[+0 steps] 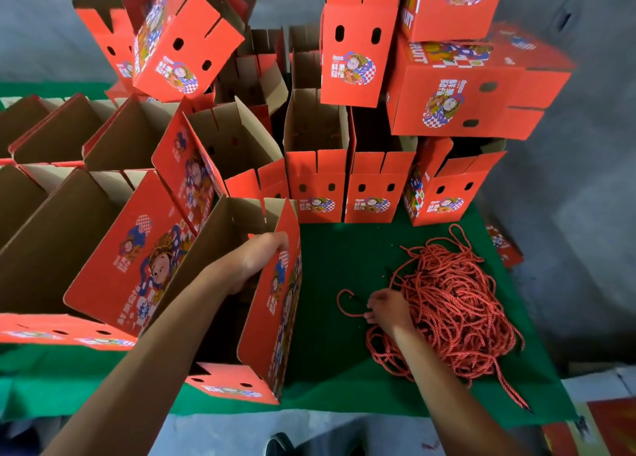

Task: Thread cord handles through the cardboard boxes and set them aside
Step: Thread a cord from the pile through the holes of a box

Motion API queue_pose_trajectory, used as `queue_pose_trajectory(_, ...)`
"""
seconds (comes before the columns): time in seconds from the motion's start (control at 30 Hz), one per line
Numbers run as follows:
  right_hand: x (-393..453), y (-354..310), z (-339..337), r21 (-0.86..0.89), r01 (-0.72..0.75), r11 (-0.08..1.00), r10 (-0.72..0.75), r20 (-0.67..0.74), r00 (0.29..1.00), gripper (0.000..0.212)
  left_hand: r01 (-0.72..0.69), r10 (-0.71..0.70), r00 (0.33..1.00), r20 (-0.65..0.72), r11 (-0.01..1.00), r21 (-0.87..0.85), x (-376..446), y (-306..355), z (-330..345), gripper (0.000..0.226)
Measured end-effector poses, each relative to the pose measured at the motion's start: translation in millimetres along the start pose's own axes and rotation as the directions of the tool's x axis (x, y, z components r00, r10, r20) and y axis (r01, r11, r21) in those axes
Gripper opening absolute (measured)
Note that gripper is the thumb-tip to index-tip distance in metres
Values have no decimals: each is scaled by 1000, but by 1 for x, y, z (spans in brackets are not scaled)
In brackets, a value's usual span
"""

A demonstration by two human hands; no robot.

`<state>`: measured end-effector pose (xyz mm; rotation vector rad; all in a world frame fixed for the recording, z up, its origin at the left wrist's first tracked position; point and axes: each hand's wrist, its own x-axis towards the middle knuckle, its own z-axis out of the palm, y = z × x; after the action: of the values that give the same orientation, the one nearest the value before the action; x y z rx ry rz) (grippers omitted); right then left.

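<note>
Left hand [253, 261]: grip curled over the top edge of an open red box [265, 318] standing at the worktop's near edge.
Right hand [387, 309]: fingers pinching one red cord [344, 304] beside the cord pile [451, 304] (near right part of the worktop).
Worktop [327, 318]: green cover.
Other boxes [368, 187]: ranked along the left side and far edge, some stacked.

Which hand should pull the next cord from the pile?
Right. The right hand is already at the edge of the red cord pile, fingers on a strand, while the left hand grips the wall of the open box, steadying it.
</note>
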<state>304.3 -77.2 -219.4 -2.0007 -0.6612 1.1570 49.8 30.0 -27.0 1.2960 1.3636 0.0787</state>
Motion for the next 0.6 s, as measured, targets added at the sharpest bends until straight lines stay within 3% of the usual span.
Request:
queue_pose_trajectory(0.2, 3, -10, 23, -240, 70, 968, -71, 5, 997, 23, -1, 1, 1000, -12, 1000, -24, 4, -5, -2, 39)
queue_pose_trajectory(0.33, 8, -17, 31, -395, 122, 911, -126, 16, 992, 15, -13, 13, 1000, -1, 998, -67, 3, -9, -5, 37)
queue_pose_trajectory(0.43, 10, -18, 28, -479, 140, 866, -133, 49, 990, 26, -17, 18, 1000, 11, 996, -88, 2, -11, -6, 39)
queue_pose_trajectory(0.5, 7, -18, 30, -426, 135, 894, -126, 50, 991, 44, -18, 20, 1000, 13, 996, -90, 3, -11, -6, 41)
queue_pose_trajectory(0.6, -5, -29, 44, -70, 127, 989, -124, 48, 991, 47, -20, 22, 1000, 17, 995, -96, 3, -12, -7, 40)
